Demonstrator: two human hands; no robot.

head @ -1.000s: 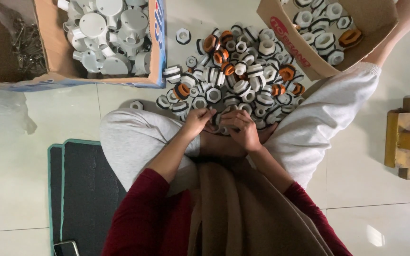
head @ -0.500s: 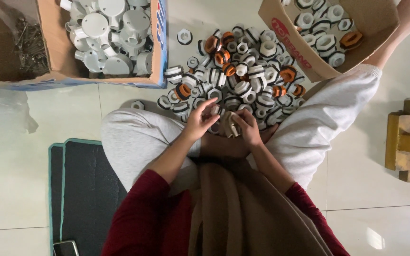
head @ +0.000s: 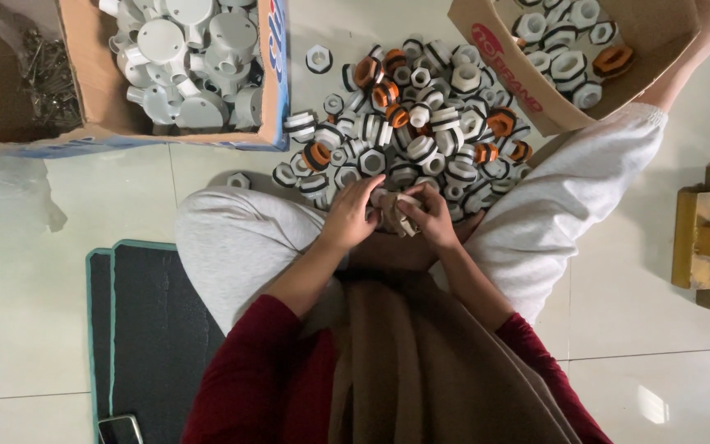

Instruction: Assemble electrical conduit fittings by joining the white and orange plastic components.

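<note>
A small white plastic fitting (head: pixel 404 215) sits pinched between both hands just above the person's lap, at the near edge of the heap, where the left hand (head: pixel 348 217) and right hand (head: pixel 433 218) close their fingertips on it from either side, seemingly to turn or press its parts together. Beyond lies the pile of fittings (head: pixel 412 123), ribbed white rings with black bands and some orange nuts, spread within reach on the glossy tiled floor (head: pixel 59 271). Cardboard boxes flank it: one of round white junction boxes (head: pixel 186 57), another (head: pixel 585 57) holding similar banded fittings.

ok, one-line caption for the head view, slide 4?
Seated on a tiled floor, left hand and right hand work a small white plastic fitting beside a pile of white-and-orange threaded fittings.
</note>
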